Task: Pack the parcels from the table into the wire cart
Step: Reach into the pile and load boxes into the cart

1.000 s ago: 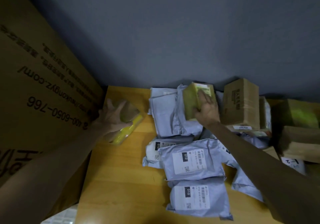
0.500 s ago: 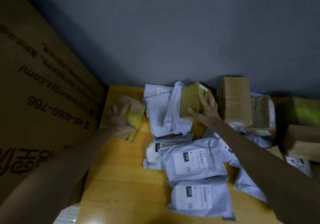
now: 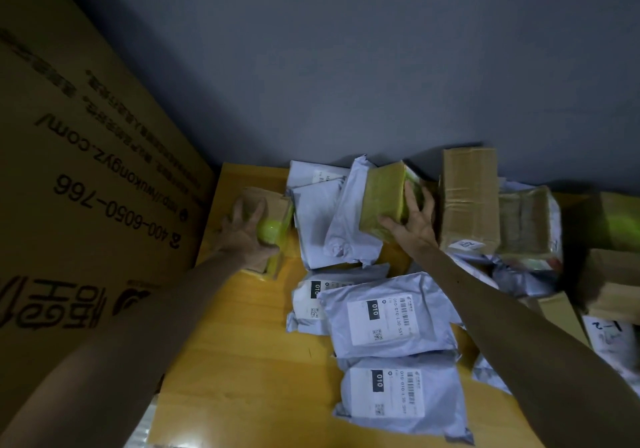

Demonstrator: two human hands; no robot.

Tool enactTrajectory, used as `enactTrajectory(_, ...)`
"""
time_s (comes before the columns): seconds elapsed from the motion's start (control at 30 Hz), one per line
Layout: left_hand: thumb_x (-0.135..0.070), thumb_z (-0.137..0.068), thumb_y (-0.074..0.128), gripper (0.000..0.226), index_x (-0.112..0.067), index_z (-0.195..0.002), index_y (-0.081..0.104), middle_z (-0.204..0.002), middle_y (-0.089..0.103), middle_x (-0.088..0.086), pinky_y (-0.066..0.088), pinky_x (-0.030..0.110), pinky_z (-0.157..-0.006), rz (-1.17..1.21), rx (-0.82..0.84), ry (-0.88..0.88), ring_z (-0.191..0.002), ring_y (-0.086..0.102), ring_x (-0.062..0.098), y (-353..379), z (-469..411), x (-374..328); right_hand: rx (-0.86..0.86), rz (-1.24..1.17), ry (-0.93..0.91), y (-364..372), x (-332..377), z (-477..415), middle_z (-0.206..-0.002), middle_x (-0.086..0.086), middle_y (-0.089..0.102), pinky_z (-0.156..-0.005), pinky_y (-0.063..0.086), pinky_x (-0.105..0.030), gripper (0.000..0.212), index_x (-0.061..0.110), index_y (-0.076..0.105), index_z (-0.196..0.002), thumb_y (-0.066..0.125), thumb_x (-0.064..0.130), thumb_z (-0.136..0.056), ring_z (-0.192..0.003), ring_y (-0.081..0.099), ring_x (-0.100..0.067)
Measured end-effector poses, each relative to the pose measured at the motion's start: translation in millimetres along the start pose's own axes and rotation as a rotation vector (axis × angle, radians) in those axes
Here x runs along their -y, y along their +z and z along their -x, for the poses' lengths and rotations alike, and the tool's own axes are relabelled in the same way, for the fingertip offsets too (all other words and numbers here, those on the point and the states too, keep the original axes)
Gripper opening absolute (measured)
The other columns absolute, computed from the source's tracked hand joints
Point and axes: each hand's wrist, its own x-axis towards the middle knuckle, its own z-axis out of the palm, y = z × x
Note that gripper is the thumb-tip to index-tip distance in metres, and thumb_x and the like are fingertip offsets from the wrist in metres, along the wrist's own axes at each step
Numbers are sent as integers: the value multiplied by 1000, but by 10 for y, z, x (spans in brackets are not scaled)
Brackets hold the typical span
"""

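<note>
"010" is printed on grey mailers [image 3: 391,323], "400-6050-766" on the nine-o'clock carton [image 3: 86,170]. A taped box [image 3: 275,203] is clasped by the left grip [image 3: 242,239], a green parcel [image 3: 382,194] by the right grip [image 3: 415,229], at the table's [image 3: 242,361] twelve o'clock.

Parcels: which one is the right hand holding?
The yellowish tilted box beside the tall brown carton; the right hand grips its lower end.
</note>
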Motion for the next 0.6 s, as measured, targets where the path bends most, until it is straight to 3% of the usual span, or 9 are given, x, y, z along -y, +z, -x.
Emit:
enactTrajectory(0.1,-66,-74,70,107,-45,-154,2,-164,-7,3,31,55,-111,7,-33,-13,-144,13,43,-64,73,-74,-50,250,-101,-46,141,44,-159,-14,8,-112,25,-47,95,29,20,-156,64,56,-77,-140,17,-35)
enactTrajectory(0.23,-65,-75,69,101,-41,-154,12,-160,6,8,28,56,-110,52,-138,-45,-141,18,42,-232,257,-156,-133,575,-266,-106,450,160,-154,-16,22,-98,36,-54,88,29,30,-152,46,59,-71,-129,26,-32)
enactTrajectory(0.37,-66,-75,67,100,-39,-154,12,-159,7,9,28,58,-110,107,-215,-59,-138,21,44,-424,366,-206,-124,654,-384,-48,666,259,-148,-17,26,-97,38,-57,88,26,32,-149,52,60,-70,-124,23,-32)
enactTrajectory(0.5,-65,-77,64,100,-41,-155,6,-162,1,7,27,57,-111,109,-203,-49,-140,19,45,-436,366,-309,44,673,-354,128,639,334,-157,-15,9,-104,34,-60,93,29,21,-154,64,58,-76,-139,13,-38)
enactTrajectory(0.6,-64,-77,67,102,-41,-155,4,-162,0,8,28,55,-110,167,-162,-58,-141,18,46,-236,342,-379,53,660,-345,233,526,375,-158,-13,10,-102,35,-60,94,33,15,-155,56,66,-77,-141,13,-37)
